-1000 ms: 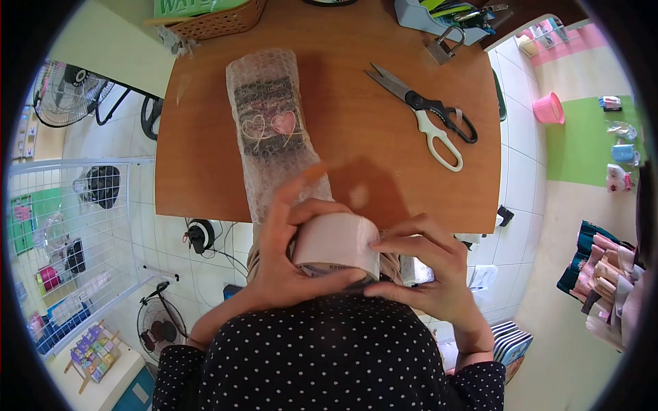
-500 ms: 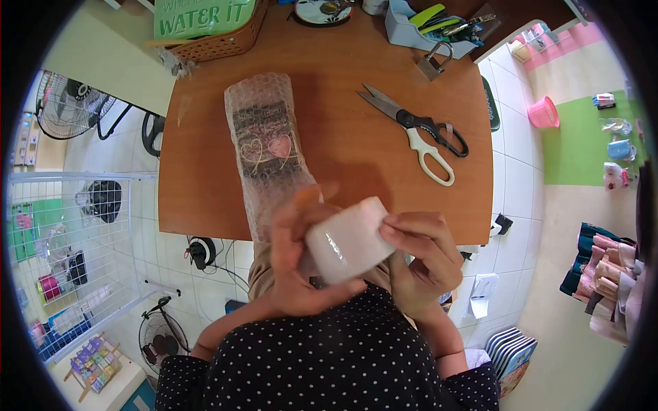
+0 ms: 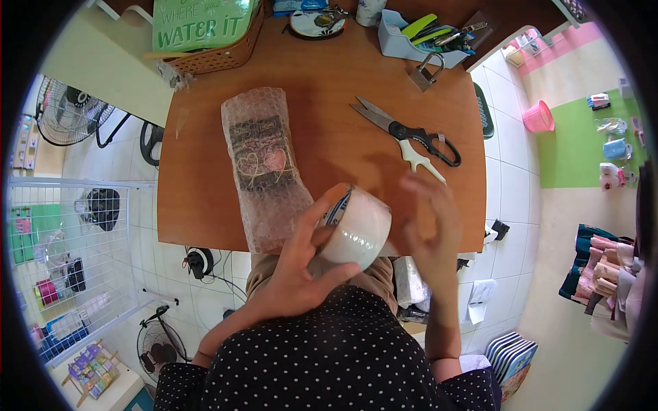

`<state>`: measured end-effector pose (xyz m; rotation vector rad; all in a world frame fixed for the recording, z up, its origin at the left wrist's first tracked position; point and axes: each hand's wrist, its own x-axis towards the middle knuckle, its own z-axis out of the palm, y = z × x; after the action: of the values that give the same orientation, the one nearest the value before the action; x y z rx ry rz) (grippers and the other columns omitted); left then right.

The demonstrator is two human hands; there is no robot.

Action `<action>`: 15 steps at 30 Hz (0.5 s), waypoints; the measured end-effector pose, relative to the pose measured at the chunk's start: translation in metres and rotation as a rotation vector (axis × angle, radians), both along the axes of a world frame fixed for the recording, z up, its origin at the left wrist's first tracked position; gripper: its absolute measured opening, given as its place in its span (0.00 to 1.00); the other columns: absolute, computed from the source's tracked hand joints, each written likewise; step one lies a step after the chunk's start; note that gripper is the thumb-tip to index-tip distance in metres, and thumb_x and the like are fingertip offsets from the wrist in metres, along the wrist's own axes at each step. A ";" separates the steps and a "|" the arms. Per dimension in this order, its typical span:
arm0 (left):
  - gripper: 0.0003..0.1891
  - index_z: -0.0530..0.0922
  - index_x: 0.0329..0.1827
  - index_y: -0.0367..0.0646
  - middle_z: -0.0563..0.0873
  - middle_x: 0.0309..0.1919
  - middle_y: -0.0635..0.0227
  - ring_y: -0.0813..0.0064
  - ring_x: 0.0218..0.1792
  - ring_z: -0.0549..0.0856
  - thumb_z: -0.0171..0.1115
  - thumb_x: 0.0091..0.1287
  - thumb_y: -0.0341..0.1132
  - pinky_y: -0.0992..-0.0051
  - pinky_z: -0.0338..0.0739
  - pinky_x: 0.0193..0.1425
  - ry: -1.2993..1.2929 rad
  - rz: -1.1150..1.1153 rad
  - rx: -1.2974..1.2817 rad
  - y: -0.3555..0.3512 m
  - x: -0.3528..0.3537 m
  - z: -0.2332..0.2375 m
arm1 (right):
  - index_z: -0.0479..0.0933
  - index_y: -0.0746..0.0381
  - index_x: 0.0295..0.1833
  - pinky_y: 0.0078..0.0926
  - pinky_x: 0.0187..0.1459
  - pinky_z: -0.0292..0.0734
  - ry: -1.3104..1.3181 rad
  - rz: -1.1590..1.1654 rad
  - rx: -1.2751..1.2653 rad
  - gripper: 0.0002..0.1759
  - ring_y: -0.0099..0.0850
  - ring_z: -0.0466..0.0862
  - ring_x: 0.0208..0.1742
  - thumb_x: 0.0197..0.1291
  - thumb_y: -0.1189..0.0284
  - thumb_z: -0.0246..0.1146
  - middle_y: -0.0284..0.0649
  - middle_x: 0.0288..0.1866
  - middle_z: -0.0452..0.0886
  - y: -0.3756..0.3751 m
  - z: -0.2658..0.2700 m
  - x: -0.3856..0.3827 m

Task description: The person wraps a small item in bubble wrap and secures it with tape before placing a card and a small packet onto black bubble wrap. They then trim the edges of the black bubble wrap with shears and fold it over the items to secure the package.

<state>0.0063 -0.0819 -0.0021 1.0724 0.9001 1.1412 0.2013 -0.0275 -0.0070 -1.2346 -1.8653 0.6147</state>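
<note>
My left hand is wrapped round a wide roll of clear tape, with its printed core facing up and left. To the right of the roll, my right hand is raised off it, fingers apart and somewhat blurred, overlapping the white handle of the scissors. The scissors lie on the wooden table, blades pointing up and left. Left of them is a bubble-wrapped packet with a dark label and two heart shapes; its lower end reaches the table's near edge beside my left hand.
A wicker basket with a green sign stands at the back left. A padlock lies beside a light blue tray of tools at the back right. White wire mesh stands left of the table.
My right hand has let go of the tape roll and moved right and up. The roll has turned in my left hand, showing its core. The view has shifted slightly.
</note>
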 end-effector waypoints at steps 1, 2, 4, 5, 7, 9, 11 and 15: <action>0.41 0.47 0.72 0.37 0.74 0.58 0.52 0.63 0.62 0.73 0.63 0.60 0.26 0.69 0.67 0.63 0.083 -0.044 -0.022 0.007 0.000 0.000 | 0.74 0.65 0.50 0.37 0.56 0.70 -0.078 -0.066 0.017 0.19 0.42 0.75 0.54 0.48 0.80 0.60 0.45 0.51 0.76 0.008 -0.009 0.009; 0.39 0.49 0.71 0.37 0.74 0.58 0.51 0.61 0.63 0.72 0.62 0.61 0.27 0.68 0.66 0.64 0.165 -0.090 -0.043 0.013 0.000 0.001 | 0.74 0.65 0.50 0.37 0.56 0.70 -0.079 -0.069 0.020 0.19 0.42 0.75 0.54 0.48 0.80 0.60 0.45 0.51 0.76 0.017 -0.019 0.018; 0.36 0.53 0.70 0.36 0.74 0.58 0.50 0.59 0.63 0.72 0.61 0.61 0.28 0.67 0.66 0.63 0.263 -0.094 0.027 0.022 0.001 -0.008 | 0.73 0.64 0.55 0.39 0.57 0.68 -0.381 -0.335 -0.031 0.21 0.43 0.73 0.57 0.53 0.75 0.61 0.44 0.55 0.74 0.034 -0.035 0.032; 0.33 0.56 0.68 0.35 0.73 0.58 0.49 0.56 0.62 0.72 0.60 0.61 0.30 0.66 0.66 0.63 0.363 -0.092 0.093 0.025 0.000 -0.011 | 0.73 0.64 0.55 0.39 0.57 0.68 -0.381 -0.335 -0.022 0.21 0.43 0.73 0.57 0.53 0.75 0.61 0.44 0.55 0.74 0.038 -0.040 0.038; 0.31 0.59 0.67 0.35 0.74 0.57 0.48 0.54 0.59 0.74 0.60 0.61 0.31 0.65 0.67 0.61 0.551 -0.056 0.236 0.028 -0.005 -0.011 | 0.72 0.64 0.57 0.38 0.56 0.67 -0.480 -0.294 -0.028 0.23 0.42 0.72 0.57 0.54 0.73 0.62 0.42 0.56 0.74 0.046 -0.042 0.042; 0.30 0.61 0.65 0.35 0.74 0.56 0.47 0.53 0.55 0.76 0.60 0.60 0.31 0.64 0.69 0.58 0.741 -0.021 0.372 0.029 -0.006 -0.013 | 0.72 0.65 0.57 0.38 0.56 0.67 -0.473 -0.277 -0.066 0.23 0.43 0.72 0.56 0.54 0.73 0.63 0.43 0.54 0.74 0.049 -0.039 0.043; 0.29 0.63 0.64 0.34 0.75 0.54 0.47 0.53 0.47 0.79 0.60 0.60 0.31 0.64 0.72 0.53 0.767 0.099 0.445 0.029 -0.004 -0.018 | 0.72 0.65 0.57 0.38 0.55 0.68 -0.469 -0.267 -0.110 0.23 0.44 0.73 0.54 0.54 0.73 0.63 0.44 0.52 0.74 0.050 -0.034 0.043; 0.28 0.64 0.63 0.33 0.77 0.51 0.48 0.53 0.43 0.80 0.60 0.60 0.31 0.65 0.73 0.50 0.613 0.115 0.383 0.031 -0.001 -0.016 | 0.73 0.65 0.53 0.38 0.53 0.68 -0.448 -0.293 -0.184 0.23 0.44 0.73 0.50 0.51 0.71 0.66 0.47 0.47 0.74 0.051 -0.028 0.041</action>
<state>0.0055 -0.0511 -0.0179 1.7601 1.2573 1.1200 0.2422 0.0238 -0.0352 -1.8481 -1.9543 0.3740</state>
